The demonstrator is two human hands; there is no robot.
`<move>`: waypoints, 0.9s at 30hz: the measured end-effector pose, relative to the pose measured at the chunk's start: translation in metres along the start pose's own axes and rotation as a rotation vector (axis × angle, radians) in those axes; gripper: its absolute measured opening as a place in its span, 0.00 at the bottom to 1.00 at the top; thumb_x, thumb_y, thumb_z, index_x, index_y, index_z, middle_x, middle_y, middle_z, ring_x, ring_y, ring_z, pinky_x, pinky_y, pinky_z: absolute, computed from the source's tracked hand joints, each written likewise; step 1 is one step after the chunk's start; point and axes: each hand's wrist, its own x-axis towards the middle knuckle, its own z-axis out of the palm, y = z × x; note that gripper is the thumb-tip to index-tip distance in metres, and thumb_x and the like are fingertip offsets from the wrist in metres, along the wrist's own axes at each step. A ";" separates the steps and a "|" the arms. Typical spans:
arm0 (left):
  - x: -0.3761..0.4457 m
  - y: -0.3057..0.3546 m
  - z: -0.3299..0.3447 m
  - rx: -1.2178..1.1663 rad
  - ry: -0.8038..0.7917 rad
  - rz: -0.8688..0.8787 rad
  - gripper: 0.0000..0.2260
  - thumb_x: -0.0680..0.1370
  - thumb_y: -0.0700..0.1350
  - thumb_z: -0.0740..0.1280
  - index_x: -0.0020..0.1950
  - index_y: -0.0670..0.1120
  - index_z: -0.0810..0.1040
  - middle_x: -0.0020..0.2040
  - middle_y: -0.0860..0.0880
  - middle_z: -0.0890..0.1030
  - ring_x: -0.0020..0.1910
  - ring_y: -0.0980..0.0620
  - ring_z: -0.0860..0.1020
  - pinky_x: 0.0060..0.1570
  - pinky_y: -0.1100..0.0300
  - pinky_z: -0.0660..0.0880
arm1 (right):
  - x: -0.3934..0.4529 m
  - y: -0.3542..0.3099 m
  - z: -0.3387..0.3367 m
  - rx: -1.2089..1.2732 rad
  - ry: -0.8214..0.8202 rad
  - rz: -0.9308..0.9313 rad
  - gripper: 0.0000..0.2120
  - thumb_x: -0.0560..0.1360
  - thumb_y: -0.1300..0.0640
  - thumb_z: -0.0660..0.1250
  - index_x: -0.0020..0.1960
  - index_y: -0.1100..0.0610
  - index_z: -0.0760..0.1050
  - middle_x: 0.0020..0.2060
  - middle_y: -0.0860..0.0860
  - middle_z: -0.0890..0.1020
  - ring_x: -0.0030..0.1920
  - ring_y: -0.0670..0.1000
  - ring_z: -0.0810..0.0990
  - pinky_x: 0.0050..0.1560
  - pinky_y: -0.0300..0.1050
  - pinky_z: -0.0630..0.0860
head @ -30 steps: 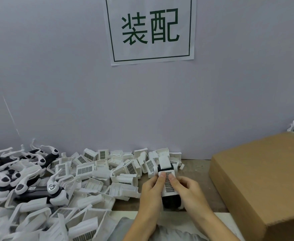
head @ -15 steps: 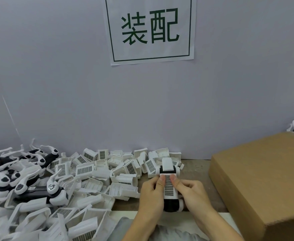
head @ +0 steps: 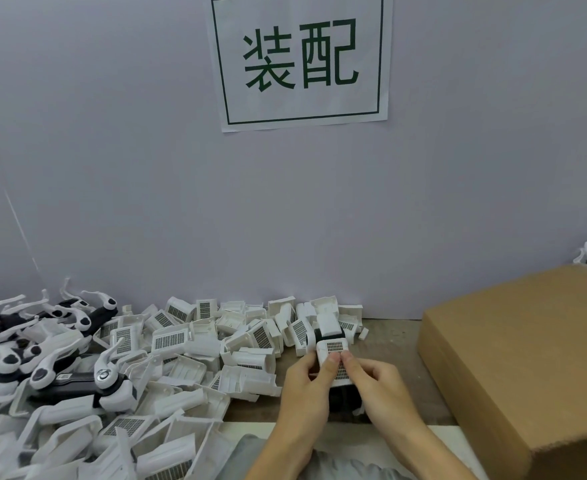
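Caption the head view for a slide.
Left hand and right hand hold a white grille part beside the parts pile.

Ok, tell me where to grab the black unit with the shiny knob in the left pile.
Probably by the long bar of the black unit, from above, fingers front and back: it lies flat atop the pile, and white levers jut up at its ends.
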 end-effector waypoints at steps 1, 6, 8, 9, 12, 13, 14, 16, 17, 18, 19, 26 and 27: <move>-0.001 0.000 0.000 0.045 0.015 0.021 0.07 0.82 0.45 0.66 0.52 0.52 0.85 0.46 0.51 0.87 0.49 0.52 0.85 0.52 0.57 0.81 | 0.000 0.000 0.000 -0.024 0.008 -0.017 0.17 0.82 0.50 0.63 0.43 0.54 0.87 0.38 0.53 0.87 0.40 0.51 0.86 0.36 0.40 0.78; -0.003 0.004 -0.001 0.150 0.052 0.112 0.07 0.82 0.45 0.67 0.49 0.53 0.85 0.45 0.56 0.87 0.47 0.56 0.84 0.46 0.65 0.79 | 0.002 0.001 -0.001 -0.113 0.042 -0.136 0.15 0.81 0.52 0.64 0.42 0.53 0.87 0.35 0.50 0.87 0.38 0.47 0.85 0.36 0.38 0.78; -0.002 0.003 -0.001 0.128 0.044 0.114 0.06 0.81 0.47 0.68 0.49 0.52 0.85 0.45 0.54 0.87 0.48 0.52 0.84 0.49 0.61 0.79 | 0.003 0.002 -0.001 -0.129 0.076 -0.169 0.16 0.81 0.50 0.64 0.41 0.51 0.87 0.35 0.50 0.87 0.39 0.48 0.86 0.39 0.42 0.80; -0.001 0.003 -0.001 0.107 0.034 0.106 0.06 0.81 0.49 0.68 0.49 0.51 0.86 0.45 0.52 0.87 0.49 0.50 0.84 0.51 0.58 0.80 | 0.002 0.003 -0.001 -0.131 0.101 -0.181 0.16 0.81 0.50 0.64 0.40 0.51 0.87 0.35 0.50 0.86 0.39 0.48 0.85 0.39 0.43 0.79; 0.000 0.003 0.000 0.021 -0.024 0.053 0.08 0.80 0.49 0.68 0.51 0.49 0.86 0.46 0.50 0.88 0.50 0.51 0.85 0.48 0.61 0.80 | 0.002 0.003 0.001 -0.078 0.138 -0.201 0.16 0.81 0.47 0.63 0.40 0.46 0.86 0.35 0.49 0.86 0.38 0.45 0.85 0.37 0.38 0.78; -0.001 0.002 0.000 0.009 -0.053 0.036 0.08 0.81 0.49 0.68 0.52 0.49 0.86 0.46 0.49 0.88 0.50 0.52 0.85 0.47 0.62 0.79 | 0.002 0.003 0.001 -0.063 0.150 -0.196 0.16 0.80 0.47 0.63 0.40 0.47 0.86 0.36 0.47 0.87 0.39 0.45 0.85 0.39 0.39 0.79; -0.001 0.002 0.000 0.019 -0.077 0.030 0.08 0.80 0.48 0.68 0.53 0.48 0.86 0.47 0.49 0.88 0.50 0.53 0.85 0.49 0.62 0.79 | 0.003 0.003 0.000 -0.043 0.164 -0.184 0.15 0.81 0.47 0.63 0.41 0.47 0.86 0.37 0.46 0.87 0.41 0.44 0.85 0.42 0.40 0.80; -0.001 0.000 0.000 0.073 -0.097 0.038 0.08 0.81 0.47 0.69 0.54 0.48 0.85 0.48 0.51 0.88 0.51 0.55 0.85 0.51 0.62 0.79 | 0.004 0.003 -0.001 0.034 0.160 -0.147 0.14 0.81 0.51 0.64 0.43 0.49 0.86 0.40 0.46 0.87 0.43 0.43 0.85 0.43 0.39 0.80; -0.002 0.000 0.000 0.097 -0.088 0.044 0.08 0.81 0.47 0.69 0.54 0.48 0.85 0.48 0.52 0.87 0.51 0.56 0.85 0.49 0.64 0.78 | 0.004 0.003 -0.002 0.065 0.145 -0.139 0.13 0.81 0.55 0.65 0.43 0.50 0.86 0.40 0.47 0.87 0.44 0.44 0.86 0.43 0.37 0.80; -0.001 -0.001 -0.001 0.116 -0.069 0.049 0.08 0.81 0.48 0.68 0.54 0.48 0.85 0.47 0.53 0.87 0.49 0.57 0.85 0.46 0.66 0.78 | 0.004 0.004 -0.002 0.070 0.132 -0.146 0.12 0.81 0.57 0.65 0.44 0.50 0.86 0.41 0.47 0.88 0.45 0.45 0.86 0.43 0.37 0.80; -0.002 -0.001 -0.001 0.128 -0.048 0.049 0.07 0.81 0.48 0.69 0.54 0.48 0.85 0.46 0.53 0.87 0.48 0.58 0.85 0.43 0.67 0.77 | 0.004 0.004 -0.002 0.054 0.123 -0.160 0.12 0.81 0.59 0.66 0.44 0.49 0.85 0.42 0.46 0.88 0.46 0.45 0.86 0.45 0.37 0.80; -0.002 0.000 -0.002 0.137 -0.002 0.046 0.06 0.82 0.44 0.68 0.55 0.48 0.83 0.46 0.52 0.87 0.48 0.57 0.85 0.41 0.67 0.78 | 0.004 0.001 -0.004 -0.033 0.073 -0.251 0.14 0.79 0.62 0.67 0.45 0.44 0.83 0.42 0.40 0.87 0.47 0.40 0.85 0.45 0.32 0.79; -0.002 0.000 -0.002 0.121 -0.001 0.040 0.06 0.81 0.44 0.68 0.55 0.48 0.84 0.46 0.52 0.88 0.49 0.56 0.85 0.43 0.66 0.79 | 0.003 0.000 -0.004 -0.030 0.065 -0.252 0.13 0.80 0.61 0.67 0.46 0.44 0.83 0.42 0.40 0.87 0.47 0.40 0.85 0.45 0.32 0.78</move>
